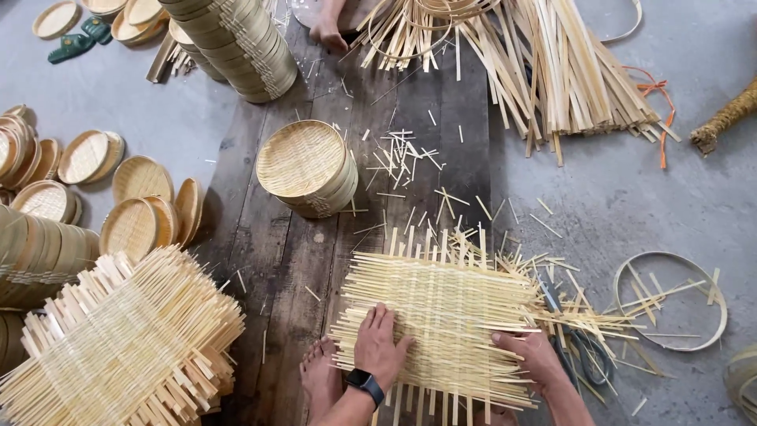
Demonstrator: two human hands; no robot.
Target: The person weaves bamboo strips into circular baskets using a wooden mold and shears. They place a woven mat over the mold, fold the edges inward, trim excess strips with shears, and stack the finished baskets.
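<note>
A square mat of woven bamboo strips [445, 312] lies on dark wooden boards [272, 260] in front of me. My left hand [379, 345], with a dark watch on its wrist, presses flat on the mat's near left part, fingers spread. My right hand [530, 355] rests on the mat's near right edge, its fingers curled around the ends of some strips. My bare foot [319, 375] shows beside the left hand. Loose strip ends stick out all around the mat.
A stack of finished woven mats [118, 347] sits at lower left. A pile of round woven lids [307, 167] stands mid-board, more round trays [134, 205] at left. Long bamboo strips [544, 63] lie at top, with another person's foot [327, 31]. A bamboo hoop [670, 304] and scissors [579, 347] lie at right.
</note>
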